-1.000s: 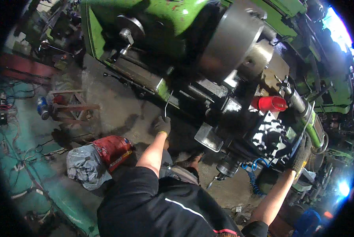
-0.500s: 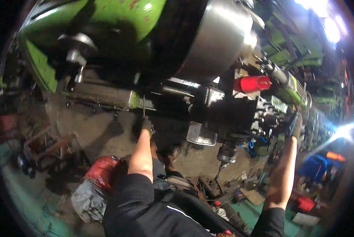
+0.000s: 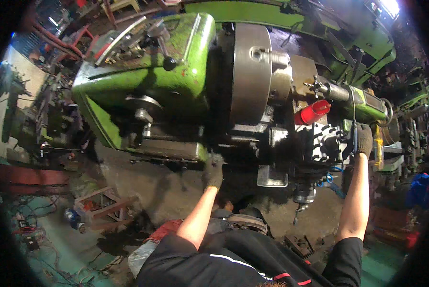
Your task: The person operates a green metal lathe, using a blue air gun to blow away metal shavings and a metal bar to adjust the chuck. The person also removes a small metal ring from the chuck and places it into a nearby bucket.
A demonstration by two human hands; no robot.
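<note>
A large lathe with a green headstock (image 3: 176, 91) and a wide steel chuck (image 3: 251, 76) stands before me. My left hand (image 3: 213, 173), in a dark work glove, is closed at the front edge of the lathe bed, below the headstock. It seems wrapped round a thin lever, now mostly hidden by the glove. My right hand (image 3: 364, 138), gloved too, is closed on a long thin dark tool (image 3: 353, 136) held upright by the tailstock (image 3: 369, 106). The exact kind of that tool is unclear. Left of this hand is the tool post (image 3: 325, 142).
A red cup-like container (image 3: 312, 112) sits on the carriage, behind the tool post. A crank handle (image 3: 296, 217) juts toward me below. On the floor at left stands a rusty metal frame (image 3: 104, 208). More green machinery (image 3: 276, 20) fills the back.
My view has swung up and left, bringing the whole headstock and chuck into sight. Both hands stay closed, left at the bed's edge, right by the tailstock. The thin rod above my left hand no longer shows.
</note>
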